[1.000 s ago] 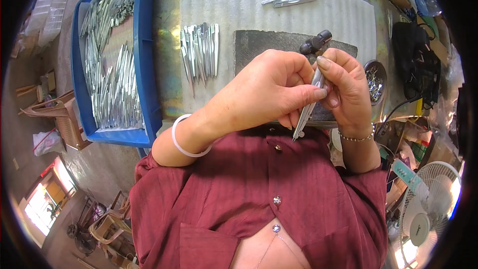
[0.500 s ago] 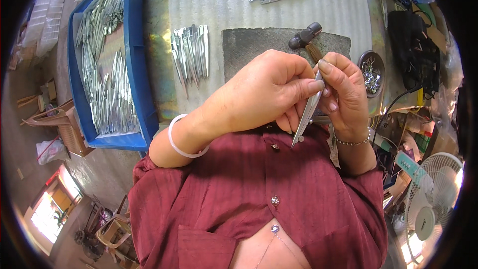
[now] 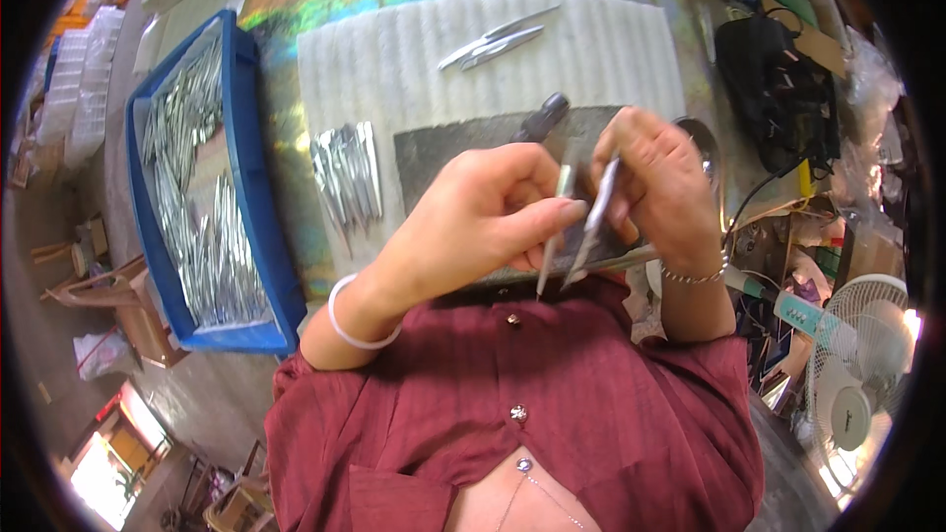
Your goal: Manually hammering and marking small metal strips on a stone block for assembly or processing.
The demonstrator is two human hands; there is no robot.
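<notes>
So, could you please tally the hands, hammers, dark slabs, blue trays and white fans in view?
Hands, left and right: 2
Hammer: 1
Dark slab: 1
Blue tray: 1
White fan: 1
Total: 6

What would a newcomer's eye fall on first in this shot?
Probably the hands near the middle: the left hand pinches one slim metal piece, and the right hand holds a second metal piece beside it. The bright blue tray at the left, heaped with slender metal strips, would come next, then the burgundy shirt across the lower middle.
</notes>
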